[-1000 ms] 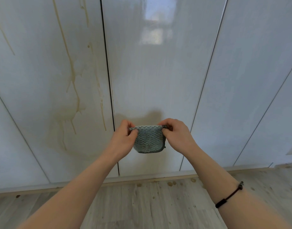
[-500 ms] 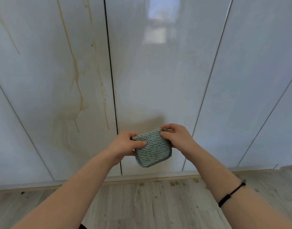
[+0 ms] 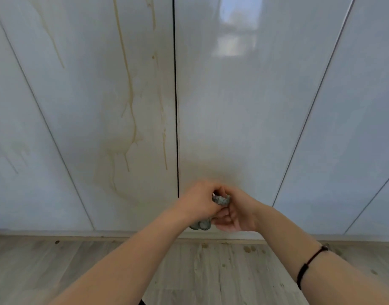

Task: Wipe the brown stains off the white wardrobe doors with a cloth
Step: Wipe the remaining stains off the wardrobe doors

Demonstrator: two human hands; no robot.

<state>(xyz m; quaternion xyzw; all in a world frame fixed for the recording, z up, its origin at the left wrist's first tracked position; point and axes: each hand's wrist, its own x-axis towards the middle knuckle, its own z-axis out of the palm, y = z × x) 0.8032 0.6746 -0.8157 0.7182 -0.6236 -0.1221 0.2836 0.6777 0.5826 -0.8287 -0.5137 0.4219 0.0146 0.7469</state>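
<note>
Fingers (image 3: 224,216) curled tight, gripped bunched cloth (image 3: 221,200) in left hand (image 3: 199,201) and right hand (image 3: 238,213), low, just right of door seam (image 3: 175,106). Spotted brown stains (image 3: 133,128) up-left on wardrobe door (image 3: 79,84), streaks vertical, apart from cloth; judged left hand nearer, wiping not begun.

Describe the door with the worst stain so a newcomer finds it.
Find the dark gap running down the white wardrobe. The door just left of it is the one. Only it has long brown drips ending in a ring-shaped blotch.
</note>
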